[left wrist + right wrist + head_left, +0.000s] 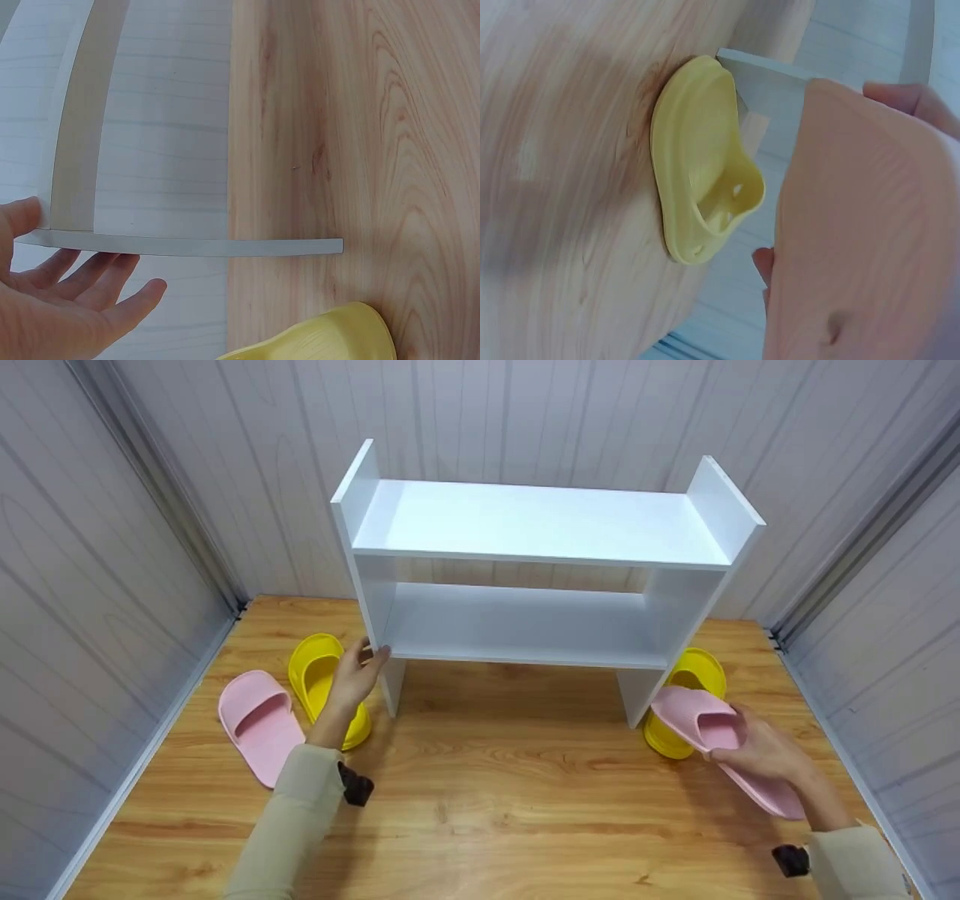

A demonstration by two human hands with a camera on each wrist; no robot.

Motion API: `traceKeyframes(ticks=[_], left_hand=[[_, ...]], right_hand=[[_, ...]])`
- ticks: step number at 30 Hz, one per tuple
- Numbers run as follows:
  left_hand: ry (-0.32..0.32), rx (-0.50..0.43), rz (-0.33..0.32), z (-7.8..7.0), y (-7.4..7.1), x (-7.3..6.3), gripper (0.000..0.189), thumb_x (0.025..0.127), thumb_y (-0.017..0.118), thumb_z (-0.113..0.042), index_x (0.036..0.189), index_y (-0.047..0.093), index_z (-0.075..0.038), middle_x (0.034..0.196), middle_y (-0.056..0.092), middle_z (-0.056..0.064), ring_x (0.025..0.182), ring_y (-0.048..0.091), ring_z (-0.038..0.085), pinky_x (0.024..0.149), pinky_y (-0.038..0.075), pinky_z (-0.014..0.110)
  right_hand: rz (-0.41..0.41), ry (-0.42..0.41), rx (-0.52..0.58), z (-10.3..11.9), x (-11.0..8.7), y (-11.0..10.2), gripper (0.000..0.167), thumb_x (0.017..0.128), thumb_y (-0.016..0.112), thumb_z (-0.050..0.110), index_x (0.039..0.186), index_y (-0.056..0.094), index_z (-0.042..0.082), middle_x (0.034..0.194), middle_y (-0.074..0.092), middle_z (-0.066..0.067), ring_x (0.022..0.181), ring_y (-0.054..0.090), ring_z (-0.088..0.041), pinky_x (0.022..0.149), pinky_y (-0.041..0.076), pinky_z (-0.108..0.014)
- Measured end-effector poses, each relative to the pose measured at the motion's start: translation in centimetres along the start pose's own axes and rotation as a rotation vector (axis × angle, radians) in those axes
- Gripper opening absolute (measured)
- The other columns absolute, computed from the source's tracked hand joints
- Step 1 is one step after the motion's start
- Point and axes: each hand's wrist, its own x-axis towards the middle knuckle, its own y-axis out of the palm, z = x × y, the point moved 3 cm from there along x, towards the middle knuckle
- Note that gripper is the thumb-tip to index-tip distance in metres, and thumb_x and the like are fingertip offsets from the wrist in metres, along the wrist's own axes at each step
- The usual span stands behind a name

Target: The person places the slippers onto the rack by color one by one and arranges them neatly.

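Note:
A white two-tier shelf (525, 626) stands on the wooden floor against the back wall. My left hand (358, 675) holds the front edge of its left side panel (217, 246), thumb on the inner side and fingers along the outer face. My right hand (765, 746) grips a pink slipper (686, 712) by its side, tilted above the floor; its sole fills much of the right wrist view. Behind and partly under it is a yellow clog (697, 150) on the floor, close to the shelf's right leg.
On the floor left of the shelf lie another yellow clog (315, 656), partly behind my left hand, and another pink slipper (259, 727). Pale panelled walls (82, 607) enclose the floor (487, 810) at the back and both sides.

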Motion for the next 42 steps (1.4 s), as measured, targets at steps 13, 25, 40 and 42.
traceKeyframes(ticks=[13, 25, 40, 42], left_hand=[[0.003, -0.009, -0.011, -0.1, 0.0, 0.0, 0.047, 0.091, 0.047, -0.014, 0.13, 0.032, 0.007, 0.126, 0.039, 0.023, 0.113, 0.039, 0.031, 0.092, 0.034, 0.039], [0.033, -0.011, -0.018, 0.0, 0.2, 0.1, 0.045, 0.091, 0.047, -0.011, 0.129, 0.033, 0.009, 0.126, 0.04, 0.024, 0.112, 0.041, 0.032, 0.091, 0.035, 0.041], [0.015, 0.012, -0.024, 0.0, 0.0, 0.0, 0.045, 0.091, 0.047, -0.013, 0.129, 0.034, 0.008, 0.127, 0.039, 0.023, 0.113, 0.04, 0.032, 0.091, 0.035, 0.04], [0.022, 0.015, -0.028, 0.0, 0.0, 0.0, 0.045, 0.091, 0.047, -0.012, 0.129, 0.034, 0.008, 0.126, 0.039, 0.023, 0.113, 0.041, 0.032, 0.091, 0.035, 0.04]], right_hand=[[0.145, -0.079, 0.067, 0.0, -0.9, 0.0, 0.083, 0.071, 0.071, 0.032, 0.128, 0.029, -0.01, 0.115, 0.044, -0.034, 0.096, 0.047, -0.04, 0.077, 0.036, -0.055], [0.191, -0.165, 0.165, 1.0, -0.9, 1.4, 0.084, 0.07, 0.071, 0.03, 0.131, 0.027, -0.008, 0.12, 0.038, -0.035, 0.104, 0.041, -0.044, 0.081, 0.032, -0.059], [0.155, -0.335, 0.21, 7.1, 1.5, 2.2, 0.088, 0.065, 0.074, 0.03, 0.133, 0.029, -0.002, 0.125, 0.041, -0.013, 0.103, 0.042, -0.025, 0.087, 0.033, -0.049], [0.145, -0.342, 0.192, 8.1, 1.7, 1.9, 0.089, 0.064, 0.074, 0.031, 0.133, 0.028, -0.002, 0.126, 0.04, -0.016, 0.105, 0.042, -0.027, 0.087, 0.033, -0.05]])
